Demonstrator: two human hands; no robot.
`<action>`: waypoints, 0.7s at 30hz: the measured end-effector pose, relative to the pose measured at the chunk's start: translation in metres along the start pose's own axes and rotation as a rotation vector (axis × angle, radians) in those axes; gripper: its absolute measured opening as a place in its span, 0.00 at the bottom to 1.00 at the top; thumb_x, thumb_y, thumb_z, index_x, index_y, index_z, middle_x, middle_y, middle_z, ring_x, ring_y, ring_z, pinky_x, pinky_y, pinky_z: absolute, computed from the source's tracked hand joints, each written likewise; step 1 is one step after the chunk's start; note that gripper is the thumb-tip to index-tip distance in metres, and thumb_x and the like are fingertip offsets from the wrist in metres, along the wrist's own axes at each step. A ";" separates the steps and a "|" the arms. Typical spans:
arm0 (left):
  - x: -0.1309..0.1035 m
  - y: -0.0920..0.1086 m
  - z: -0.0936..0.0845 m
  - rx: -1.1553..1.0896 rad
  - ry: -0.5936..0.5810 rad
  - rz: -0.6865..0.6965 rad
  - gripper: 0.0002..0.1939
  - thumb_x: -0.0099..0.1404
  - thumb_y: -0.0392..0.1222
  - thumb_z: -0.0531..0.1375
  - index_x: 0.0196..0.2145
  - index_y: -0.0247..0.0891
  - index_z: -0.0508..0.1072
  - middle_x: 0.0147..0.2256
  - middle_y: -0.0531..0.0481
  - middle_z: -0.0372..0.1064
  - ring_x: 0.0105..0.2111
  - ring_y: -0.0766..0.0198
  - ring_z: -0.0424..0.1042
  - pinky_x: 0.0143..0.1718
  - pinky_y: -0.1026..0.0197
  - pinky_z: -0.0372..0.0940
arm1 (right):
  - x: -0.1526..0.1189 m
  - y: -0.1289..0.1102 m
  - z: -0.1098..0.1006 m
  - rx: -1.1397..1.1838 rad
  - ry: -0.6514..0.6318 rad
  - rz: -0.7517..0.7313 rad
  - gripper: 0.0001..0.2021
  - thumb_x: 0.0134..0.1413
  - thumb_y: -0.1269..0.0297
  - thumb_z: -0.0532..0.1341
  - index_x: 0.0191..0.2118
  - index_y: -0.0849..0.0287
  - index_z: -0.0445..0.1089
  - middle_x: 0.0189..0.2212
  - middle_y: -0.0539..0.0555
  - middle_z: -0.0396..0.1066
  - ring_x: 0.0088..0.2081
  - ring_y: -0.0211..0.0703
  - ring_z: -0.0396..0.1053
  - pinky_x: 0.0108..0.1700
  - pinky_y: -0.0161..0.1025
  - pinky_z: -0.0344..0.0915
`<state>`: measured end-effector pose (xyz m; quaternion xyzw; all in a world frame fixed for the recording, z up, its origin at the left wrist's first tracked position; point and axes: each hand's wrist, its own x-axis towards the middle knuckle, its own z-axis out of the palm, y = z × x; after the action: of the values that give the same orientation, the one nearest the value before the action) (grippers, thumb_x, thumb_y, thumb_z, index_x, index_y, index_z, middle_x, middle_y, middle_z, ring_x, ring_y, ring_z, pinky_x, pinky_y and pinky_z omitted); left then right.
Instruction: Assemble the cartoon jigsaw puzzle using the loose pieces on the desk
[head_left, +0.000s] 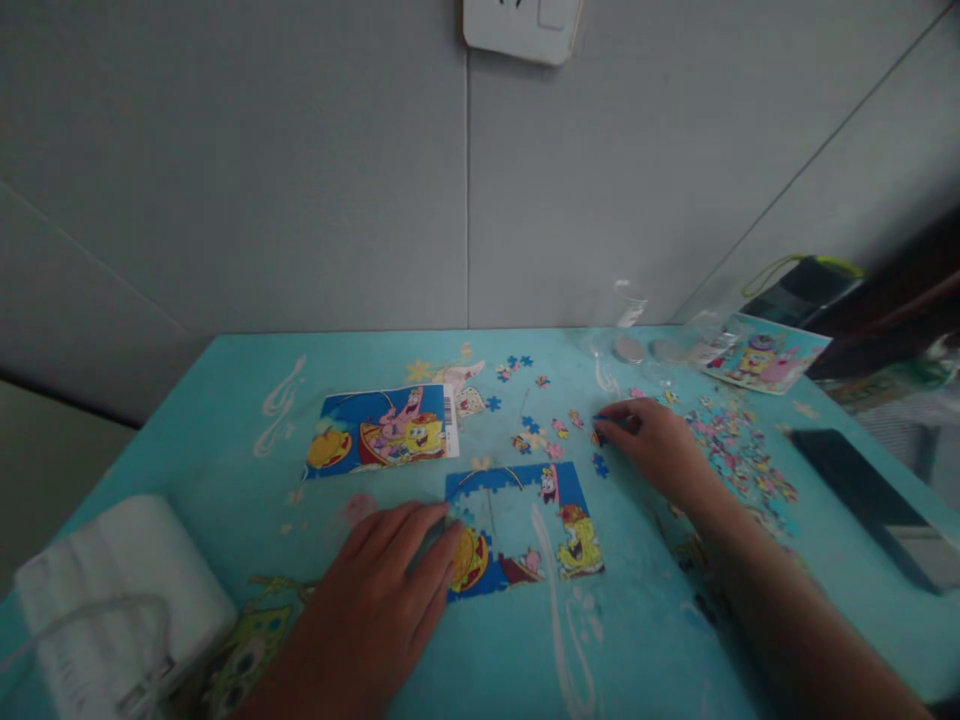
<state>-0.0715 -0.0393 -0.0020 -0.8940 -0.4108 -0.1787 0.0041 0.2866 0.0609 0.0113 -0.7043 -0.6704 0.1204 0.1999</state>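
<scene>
A partly assembled jigsaw puzzle (517, 578) lies in front of me, its border joined around a gap in the middle. My left hand (394, 575) rests palm down, fingers stretched, with its fingertips at the puzzle's left edge. To the right, my right hand (649, 440) pinches a small dark blue puzzle piece (598, 437) at its fingertips, just above the table. Loose puzzle pieces (531, 432) are scattered between that hand and the reference picture card (386, 430), which shows the same cartoon scene. A blue piece (600, 464) lies just below the right fingertips.
A heap of mixed pieces (739, 450) lies beyond my right forearm, beside a dark phone (874, 505). Clear containers (694, 340) and another picture card (772, 360) stand at the back right. A white box with a cable (124, 600) sits at the left. The wall (337, 200) borders the table.
</scene>
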 end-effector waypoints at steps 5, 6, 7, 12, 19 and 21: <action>0.002 0.004 -0.003 -0.048 -0.040 -0.045 0.16 0.72 0.33 0.53 0.54 0.40 0.72 0.53 0.42 0.69 0.51 0.49 0.68 0.57 0.32 0.58 | 0.001 0.001 -0.004 -0.018 -0.041 0.015 0.12 0.56 0.56 0.64 0.39 0.58 0.79 0.33 0.56 0.78 0.33 0.48 0.73 0.36 0.43 0.66; 0.002 0.004 -0.004 -0.051 -0.045 -0.046 0.16 0.72 0.33 0.53 0.54 0.39 0.72 0.53 0.42 0.69 0.51 0.48 0.68 0.57 0.32 0.59 | 0.001 0.001 -0.004 -0.016 -0.038 0.014 0.12 0.56 0.56 0.64 0.39 0.58 0.79 0.33 0.56 0.78 0.33 0.48 0.73 0.36 0.43 0.66; 0.002 0.005 -0.004 -0.052 -0.049 -0.044 0.15 0.72 0.34 0.53 0.54 0.39 0.72 0.53 0.42 0.69 0.51 0.48 0.68 0.57 0.32 0.60 | 0.001 0.000 -0.005 -0.014 -0.030 0.010 0.11 0.55 0.57 0.64 0.39 0.58 0.79 0.33 0.56 0.78 0.33 0.48 0.73 0.36 0.43 0.66; 0.004 0.004 -0.006 -0.042 -0.065 -0.044 0.16 0.73 0.34 0.53 0.54 0.39 0.72 0.53 0.42 0.70 0.51 0.47 0.69 0.57 0.30 0.59 | -0.001 -0.007 -0.004 0.032 0.003 -0.032 0.10 0.55 0.60 0.63 0.40 0.58 0.77 0.32 0.55 0.77 0.32 0.47 0.73 0.38 0.43 0.67; 0.004 0.003 -0.007 -0.032 -0.084 -0.035 0.16 0.72 0.34 0.54 0.55 0.39 0.72 0.53 0.41 0.69 0.52 0.48 0.68 0.58 0.34 0.60 | -0.011 -0.026 -0.006 0.200 0.032 -0.117 0.11 0.61 0.61 0.61 0.44 0.58 0.77 0.36 0.57 0.78 0.34 0.46 0.74 0.39 0.44 0.69; 0.004 0.004 -0.006 -0.035 -0.079 -0.043 0.16 0.72 0.34 0.54 0.55 0.39 0.72 0.53 0.42 0.69 0.52 0.49 0.68 0.58 0.34 0.59 | -0.015 -0.032 -0.007 0.234 0.017 -0.154 0.12 0.62 0.61 0.61 0.45 0.58 0.78 0.37 0.57 0.77 0.35 0.45 0.73 0.38 0.43 0.69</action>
<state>-0.0688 -0.0399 0.0057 -0.8913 -0.4266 -0.1502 -0.0316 0.2600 0.0459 0.0304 -0.6236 -0.7023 0.1762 0.2949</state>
